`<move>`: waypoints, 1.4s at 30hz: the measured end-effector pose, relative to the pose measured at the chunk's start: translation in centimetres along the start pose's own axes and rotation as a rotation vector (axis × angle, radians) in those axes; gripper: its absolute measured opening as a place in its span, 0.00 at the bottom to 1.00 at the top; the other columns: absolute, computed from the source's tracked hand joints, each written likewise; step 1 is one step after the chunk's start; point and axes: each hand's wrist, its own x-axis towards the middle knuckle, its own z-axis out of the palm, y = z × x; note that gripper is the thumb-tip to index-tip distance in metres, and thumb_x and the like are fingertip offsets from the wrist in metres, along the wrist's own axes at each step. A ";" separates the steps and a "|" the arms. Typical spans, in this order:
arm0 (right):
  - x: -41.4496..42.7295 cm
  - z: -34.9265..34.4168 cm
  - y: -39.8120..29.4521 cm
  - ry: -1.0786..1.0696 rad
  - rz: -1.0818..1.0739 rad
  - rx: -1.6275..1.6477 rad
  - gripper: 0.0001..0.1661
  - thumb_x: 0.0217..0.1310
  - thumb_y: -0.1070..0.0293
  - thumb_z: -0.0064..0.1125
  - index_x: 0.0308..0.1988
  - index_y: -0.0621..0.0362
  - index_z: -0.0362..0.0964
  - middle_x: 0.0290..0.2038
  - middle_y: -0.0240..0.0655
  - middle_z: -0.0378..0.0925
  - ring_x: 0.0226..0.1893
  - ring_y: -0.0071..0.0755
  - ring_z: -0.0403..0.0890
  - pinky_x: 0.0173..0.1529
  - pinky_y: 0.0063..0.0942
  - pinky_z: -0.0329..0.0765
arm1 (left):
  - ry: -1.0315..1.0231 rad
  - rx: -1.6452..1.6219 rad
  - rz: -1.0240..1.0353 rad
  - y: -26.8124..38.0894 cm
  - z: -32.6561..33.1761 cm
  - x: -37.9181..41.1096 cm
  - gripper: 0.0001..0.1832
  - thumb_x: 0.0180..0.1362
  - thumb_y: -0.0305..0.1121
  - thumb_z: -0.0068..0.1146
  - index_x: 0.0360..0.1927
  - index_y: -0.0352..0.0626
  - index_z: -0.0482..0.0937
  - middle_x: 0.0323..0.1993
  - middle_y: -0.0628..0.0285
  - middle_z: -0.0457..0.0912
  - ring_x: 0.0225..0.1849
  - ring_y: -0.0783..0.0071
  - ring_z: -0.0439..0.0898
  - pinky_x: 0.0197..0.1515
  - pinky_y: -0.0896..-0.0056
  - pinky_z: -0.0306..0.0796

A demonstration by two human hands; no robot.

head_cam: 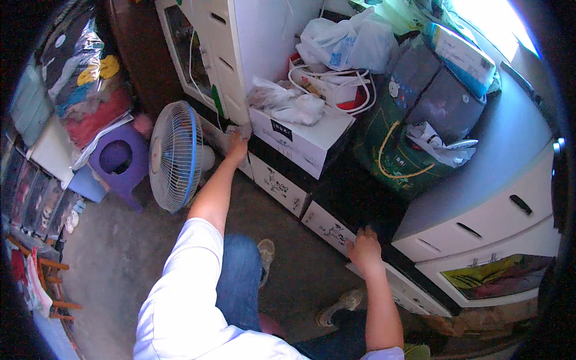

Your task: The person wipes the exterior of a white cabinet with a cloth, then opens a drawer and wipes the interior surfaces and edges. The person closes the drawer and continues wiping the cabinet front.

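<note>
My left hand (236,146) reaches to the corner where the tall white cabinet (225,67) meets the low TV cabinet. In its fingers is a pale crumpled cloth or tissue (239,130), pressed against the surface there. My right hand (365,253) rests on the front edge of the low cabinet's black top (355,193), fingers spread and holding nothing visible. Below that top are white drawer fronts (277,183) with black floral prints. Between my hands a white cardboard box (292,146) stands on the cabinet, a crumpled clear plastic bag (288,105) on top of it.
A standing fan (175,155) is close by my left forearm, beside a purple plastic stool (114,155). A dark green gift bag (396,162) with a yellow cord, a grey bag (438,90) and white plastic bags (346,40) crowd the cabinet top. Another white cabinet (477,225) stands at right.
</note>
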 end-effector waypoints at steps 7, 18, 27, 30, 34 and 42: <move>-0.9 0.1 0.2 0.065 -0.030 0.072 0.33 0.53 0.56 0.59 0.52 0.70 0.65 0.57 0.58 0.63 0.57 0.57 0.65 0.57 0.40 0.68 | 0.034 0.573 0.138 -0.9 -2.2 4.1 0.32 0.57 0.42 0.45 0.64 0.39 0.57 0.65 0.42 0.54 0.66 0.45 0.53 0.66 0.53 0.50; -0.1 -2.3 -2.2 -0.070 0.022 0.086 0.30 0.50 0.54 0.61 0.44 0.69 0.69 0.50 0.54 0.68 0.50 0.53 0.72 0.50 0.40 0.72 | 0.068 0.536 0.019 0.5 -4.3 2.7 0.27 0.57 0.36 0.48 0.59 0.37 0.62 0.58 0.40 0.62 0.64 0.46 0.57 0.63 0.52 0.55; 0.2 -0.1 -1.1 0.021 0.002 0.034 0.32 0.47 0.49 0.63 0.38 0.70 0.72 0.45 0.54 0.71 0.48 0.53 0.72 0.49 0.40 0.73 | -0.094 0.562 0.375 10.5 1.0 -8.8 0.30 0.55 0.38 0.49 0.57 0.27 0.63 0.58 0.42 0.64 0.61 0.45 0.60 0.64 0.56 0.53; 0.5 -0.2 -1.8 0.018 0.001 0.026 0.34 0.47 0.47 0.62 0.39 0.71 0.72 0.45 0.56 0.71 0.49 0.54 0.72 0.51 0.39 0.71 | -0.143 0.742 0.409 13.3 1.6 -12.5 0.31 0.55 0.40 0.47 0.58 0.27 0.62 0.58 0.43 0.64 0.61 0.43 0.60 0.64 0.54 0.52; 0.2 0.1 -1.3 0.011 -0.032 0.032 0.37 0.49 0.44 0.60 0.41 0.73 0.71 0.48 0.59 0.69 0.52 0.57 0.69 0.56 0.39 0.68 | -0.318 1.099 0.524 17.6 4.5 -16.6 0.30 0.56 0.41 0.45 0.57 0.26 0.64 0.57 0.43 0.66 0.60 0.43 0.61 0.63 0.51 0.53; -0.6 0.1 -0.9 0.047 -0.058 0.094 0.33 0.49 0.50 0.62 0.44 0.71 0.70 0.49 0.57 0.68 0.53 0.55 0.68 0.55 0.40 0.69 | -0.281 0.972 0.740 20.5 9.4 -24.1 0.30 0.56 0.42 0.46 0.57 0.31 0.65 0.57 0.44 0.66 0.59 0.44 0.63 0.60 0.49 0.56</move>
